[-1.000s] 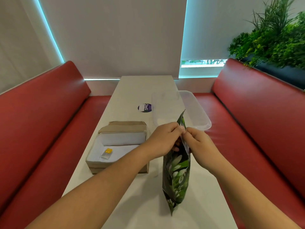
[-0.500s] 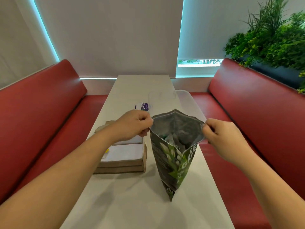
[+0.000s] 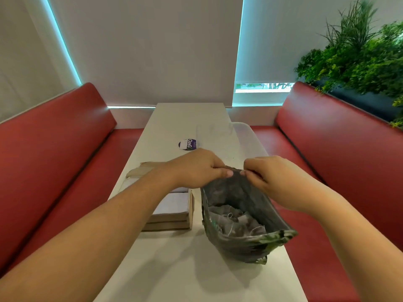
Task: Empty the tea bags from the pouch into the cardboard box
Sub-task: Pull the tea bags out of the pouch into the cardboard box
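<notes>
A dark green pouch [image 3: 237,247] stands on the table with its mouth wide and tipped toward me, showing a silver lining. Several pale tea bags [image 3: 235,221] with strings lie inside it. My left hand [image 3: 196,168] and my right hand [image 3: 272,177] both pinch the far rim of the pouch, fingertips almost touching. The open cardboard box [image 3: 174,216] with a white lining sits just left of the pouch. My left forearm covers most of its inside.
A clear plastic tub [image 3: 246,140] stands behind the pouch, overhanging the table's right edge. A round purple label [image 3: 188,144] lies farther back on the white table [image 3: 174,269]. Red benches [image 3: 54,149] flank the narrow table, with plants [image 3: 359,57] at the right.
Both hands pulled the pouch's sealed top apart, then came together on its far rim. The mouth now gapes toward me and the tea bags show. My view has tilted downward.
</notes>
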Demonstrator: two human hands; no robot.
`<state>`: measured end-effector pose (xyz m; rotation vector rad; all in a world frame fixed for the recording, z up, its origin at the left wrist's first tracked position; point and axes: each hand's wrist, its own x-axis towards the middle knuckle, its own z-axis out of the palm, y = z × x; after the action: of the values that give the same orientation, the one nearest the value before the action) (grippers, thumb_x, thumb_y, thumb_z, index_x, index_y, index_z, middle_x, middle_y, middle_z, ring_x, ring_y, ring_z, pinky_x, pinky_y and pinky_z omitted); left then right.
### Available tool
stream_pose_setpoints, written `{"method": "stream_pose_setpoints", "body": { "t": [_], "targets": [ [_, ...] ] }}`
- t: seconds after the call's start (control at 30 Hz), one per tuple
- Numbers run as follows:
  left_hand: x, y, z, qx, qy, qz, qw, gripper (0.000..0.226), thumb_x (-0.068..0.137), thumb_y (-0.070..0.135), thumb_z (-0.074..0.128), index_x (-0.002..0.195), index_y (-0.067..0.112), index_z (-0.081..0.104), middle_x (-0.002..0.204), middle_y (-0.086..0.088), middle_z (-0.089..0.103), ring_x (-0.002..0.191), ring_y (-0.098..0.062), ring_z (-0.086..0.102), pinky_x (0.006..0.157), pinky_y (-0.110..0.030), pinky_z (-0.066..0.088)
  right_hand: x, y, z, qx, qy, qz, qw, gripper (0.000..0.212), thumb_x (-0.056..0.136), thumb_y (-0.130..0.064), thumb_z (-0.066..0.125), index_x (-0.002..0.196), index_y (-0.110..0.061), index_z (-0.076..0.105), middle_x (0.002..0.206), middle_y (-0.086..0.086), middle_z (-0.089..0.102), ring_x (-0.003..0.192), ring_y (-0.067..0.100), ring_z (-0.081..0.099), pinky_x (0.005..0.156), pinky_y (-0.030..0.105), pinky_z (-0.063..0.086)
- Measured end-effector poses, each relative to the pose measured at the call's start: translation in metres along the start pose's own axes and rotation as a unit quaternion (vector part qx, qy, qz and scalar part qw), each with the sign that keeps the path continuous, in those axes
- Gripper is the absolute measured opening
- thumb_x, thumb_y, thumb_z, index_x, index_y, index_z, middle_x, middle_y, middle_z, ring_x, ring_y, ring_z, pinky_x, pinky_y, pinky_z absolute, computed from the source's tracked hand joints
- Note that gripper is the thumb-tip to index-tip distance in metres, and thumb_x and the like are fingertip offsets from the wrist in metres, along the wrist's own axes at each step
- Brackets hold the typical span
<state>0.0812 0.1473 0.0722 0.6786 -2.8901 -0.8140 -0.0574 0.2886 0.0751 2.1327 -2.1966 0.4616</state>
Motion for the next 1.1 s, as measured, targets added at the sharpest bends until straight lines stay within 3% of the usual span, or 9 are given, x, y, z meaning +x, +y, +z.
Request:
{"method": "stream_pose_setpoints", "body": {
  "t": [0.13,0.33,0.5,0.7,0.9,0.97,1.0,1.03,1.1],
  "targets": [
    [-0.008,0.012,-0.002,0.008,0.024,-0.003,1.0,0.039,0.096,0.041,0.047,0.075,0.015,0.068,0.066,-0.007,0.058,0.061,-0.016,0.051,0.058,-0.026,0.037,-0.018,-0.006,-0.013,0.066,0.025,-0.026,0.997,0.013,0.088,-0.029,0.053,0.091,-0.031,0.041,0.09,-0.014,0.05,0.072,0.005,0.053,0.064,0.024,0.044],
    [-0.023,0.025,-0.045,0.02,0.05,-0.047,0.997,0.052,0.094,0.045,0.048,0.086,-0.002,0.069,0.071,-0.019,0.051,0.061,-0.019,0.045,0.059,-0.029,0.034,-0.023,-0.002,-0.038,-0.009,-0.069,-0.025,0.997,0.031,0.087,-0.021,0.048,0.107,-0.042,0.056,0.111,-0.019,0.051,0.08,0.002,0.053,0.074,0.019,0.041],
    [-0.046,0.042,-0.078,0.056,0.071,-0.058,0.994,0.052,0.095,0.045,0.046,0.085,-0.001,0.068,0.072,-0.021,0.051,0.061,-0.02,0.045,0.061,-0.032,0.036,-0.003,-0.005,-0.059,-0.046,-0.022,-0.033,0.998,0.051,0.087,-0.008,0.045,0.127,-0.039,0.053,0.131,-0.018,0.055,0.114,0.005,0.052,0.095,0.017,0.038],
    [-0.073,0.049,-0.114,0.049,0.151,-0.074,0.985,0.039,0.094,0.045,0.048,0.088,0.016,0.073,0.082,-0.013,0.067,0.075,-0.027,0.062,0.072,-0.039,0.051,0.029,-0.027,-0.089,-0.034,0.04,-0.065,0.997,0.047,0.093,-0.016,0.041,0.13,-0.044,0.049,0.131,-0.016,0.056,0.069,-0.01,0.044,0.064,0.006,0.031],
    [-0.082,0.026,-0.146,0.06,0.23,-0.091,0.967,0.052,0.093,0.042,0.051,0.046,0.022,0.053,0.055,-0.001,0.043,0.051,-0.012,0.041,0.052,-0.025,0.03,0.073,-0.056,-0.086,-0.017,0.083,-0.078,0.993,0.043,0.097,-0.017,0.039,0.133,-0.036,0.049,0.129,-0.007,0.059,0.079,0.0,0.046,0.08,0.016,0.036],
    [-0.082,0.013,-0.153,0.057,0.252,-0.102,0.961,0.054,0.094,0.04,0.051,0.042,0.026,0.06,0.044,0.008,0.038,0.04,-0.006,0.036,0.049,-0.023,0.026,0.088,-0.066,-0.08,-0.01,0.09,-0.07,0.993,0.041,0.098,-0.018,0.038,0.135,-0.035,0.047,0.128,-0.006,0.058,0.09,0.006,0.051,0.085,0.018,0.04],
    [-0.08,0.004,-0.156,0.059,0.269,-0.09,0.957,0.027,0.095,0.039,0.051,0.071,0.033,0.061,0.04,0.009,0.039,0.04,-0.006,0.038,0.048,-0.024,0.026,0.097,-0.07,-0.076,-0.006,0.091,-0.068,0.994,0.041,0.098,-0.019,0.039,0.136,-0.033,0.046,0.129,-0.005,0.058,0.098,0.011,0.054,0.089,0.021,0.042],
    [-0.078,-0.005,-0.16,0.054,0.28,-0.093,0.954,0.034,0.095,0.038,0.051,0.074,0.014,0.041,0.041,0.009,0.039,0.043,-0.006,0.039,0.049,-0.024,0.026,0.105,-0.074,-0.072,-0.003,0.086,-0.068,0.994,0.042,0.097,-0.02,0.04,0.137,-0.032,0.044,0.13,-0.004,0.057,0.103,0.013,0.055,0.091,0.022,0.043],
    [-0.076,-0.022,-0.165,0.064,0.281,-0.088,0.954,0.049,0.096,0.037,0.049,0.051,0.019,0.054,0.047,0.009,0.041,0.049,-0.007,0.039,0.051,-0.026,0.027,0.121,-0.081,-0.064,0.008,0.056,-0.067,0.996,0.047,0.096,-0.023,0.045,0.142,-0.027,0.037,0.132,-0.002,0.053,0.108,0.016,0.053,0.091,0.022,0.041]
  ]
}}
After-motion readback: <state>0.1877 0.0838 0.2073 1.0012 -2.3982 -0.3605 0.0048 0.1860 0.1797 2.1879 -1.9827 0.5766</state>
